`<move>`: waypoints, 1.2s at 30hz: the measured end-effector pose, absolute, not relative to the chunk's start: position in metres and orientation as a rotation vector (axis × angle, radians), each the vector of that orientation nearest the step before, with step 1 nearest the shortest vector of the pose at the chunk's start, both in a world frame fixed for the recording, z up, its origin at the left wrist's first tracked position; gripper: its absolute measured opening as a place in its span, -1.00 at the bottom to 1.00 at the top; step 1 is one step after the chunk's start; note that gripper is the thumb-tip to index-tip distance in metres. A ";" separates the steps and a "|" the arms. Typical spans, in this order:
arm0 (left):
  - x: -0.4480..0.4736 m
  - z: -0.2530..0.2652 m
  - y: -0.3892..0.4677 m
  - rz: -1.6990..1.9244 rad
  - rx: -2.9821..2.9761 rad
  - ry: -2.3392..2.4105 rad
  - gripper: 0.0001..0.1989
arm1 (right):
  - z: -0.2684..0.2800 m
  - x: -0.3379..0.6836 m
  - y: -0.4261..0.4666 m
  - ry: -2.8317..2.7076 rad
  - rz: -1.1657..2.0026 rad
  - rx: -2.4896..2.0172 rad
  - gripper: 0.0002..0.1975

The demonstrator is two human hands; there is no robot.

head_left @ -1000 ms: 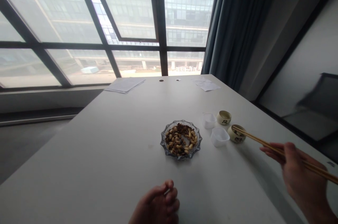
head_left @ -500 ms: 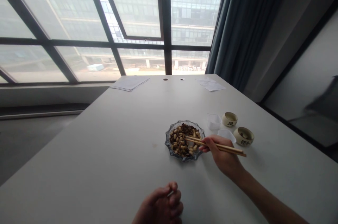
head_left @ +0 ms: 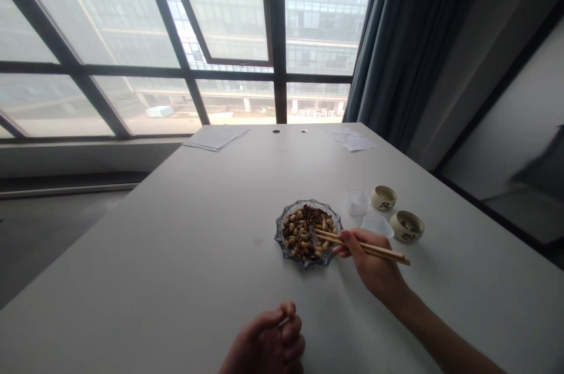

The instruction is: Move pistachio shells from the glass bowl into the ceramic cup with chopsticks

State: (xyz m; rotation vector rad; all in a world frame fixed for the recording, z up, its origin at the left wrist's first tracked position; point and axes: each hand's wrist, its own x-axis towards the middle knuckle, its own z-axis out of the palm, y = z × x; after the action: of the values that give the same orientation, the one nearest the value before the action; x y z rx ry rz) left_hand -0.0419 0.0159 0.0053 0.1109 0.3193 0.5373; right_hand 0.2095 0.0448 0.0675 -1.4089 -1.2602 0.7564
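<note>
My right hand [head_left: 370, 259] is closed around a pair of wooden chopsticks [head_left: 383, 252], whose tips reach into a scalloped glass dish [head_left: 286, 255]. Pale pistachios [head_left: 293, 227] lie in the dish with dark brown seeds or shells [head_left: 315, 215] and some peanuts [head_left: 321, 248]. Whether the tips pinch anything is too small to tell. Near the front edge of the view, my left hand [head_left: 268, 342] rests with its fingers curled in and its thumb against them; I see nothing in it.
Right of the dish stand two clear plastic boxes [head_left: 357, 202] and two cream cups with dark characters, a far cup [head_left: 383, 198] and a nearer cup [head_left: 406, 227]. Papers [head_left: 217, 139] lie at the white table's [head_left: 198, 233] far left, and another sheet [head_left: 352, 140] at the far right.
The chopstick tips have shifted slightly right within the dish, and my right hand moved a little with them. My left hand has stayed in place.
</note>
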 end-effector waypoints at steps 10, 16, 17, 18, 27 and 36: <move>-0.042 0.007 0.016 0.537 0.105 0.306 -0.81 | 0.050 0.202 0.054 -1.155 0.754 -1.364 -0.45; -0.041 0.004 0.017 0.527 0.097 0.315 -0.82 | 0.048 0.203 0.054 -0.967 0.761 -1.327 -0.47; -0.041 0.003 0.018 0.524 0.100 0.314 -0.82 | 0.049 0.204 0.054 -0.949 0.763 -1.326 -0.47; -0.041 0.003 0.018 0.523 0.101 0.312 -0.81 | 0.049 0.206 0.054 -0.937 0.764 -1.325 -0.47; -0.041 0.005 0.016 0.539 0.086 0.288 -0.82 | 0.057 0.224 0.047 -1.081 0.781 -1.365 -0.52; -0.040 0.010 0.014 0.551 0.067 0.294 -0.83 | 0.049 0.227 0.051 -1.111 0.815 -1.364 -0.54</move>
State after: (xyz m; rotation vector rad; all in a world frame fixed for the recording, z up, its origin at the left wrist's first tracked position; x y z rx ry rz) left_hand -0.0400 0.0137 0.0095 0.0671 0.2937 0.5510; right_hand 0.2270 0.0509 0.0494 -1.3639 -1.1110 0.8152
